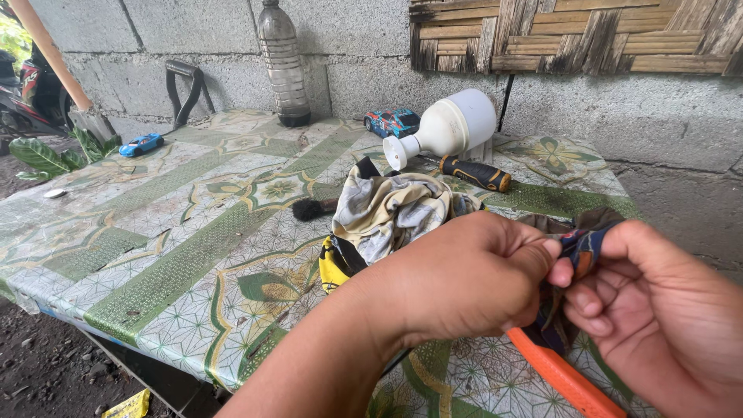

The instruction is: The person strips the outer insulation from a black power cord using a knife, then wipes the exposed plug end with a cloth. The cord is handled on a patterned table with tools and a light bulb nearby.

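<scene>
Dark cloth strip (pixel 582 246) pinched between left hand (pixel 464 279), right hand (pixel 658 310).

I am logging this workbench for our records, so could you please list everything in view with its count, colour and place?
table: one, green and white patterned cover, against the block wall
dark cloth strip: one, dark blue patterned, pinched between both hands
crumpled cloth: one, cream, grey and yellow, table centre
plastic bottle: one, clear, upright at the wall
lamp bulb: one, white, lying on its side
screwdriver: one, black and orange handle, beside the bulb
toy cars: two, blue, far side
brush: one, dark, left of the crumpled cloth
orange tool: one, under the hands
left hand: gripping the strip
right hand: gripping the strip
</scene>
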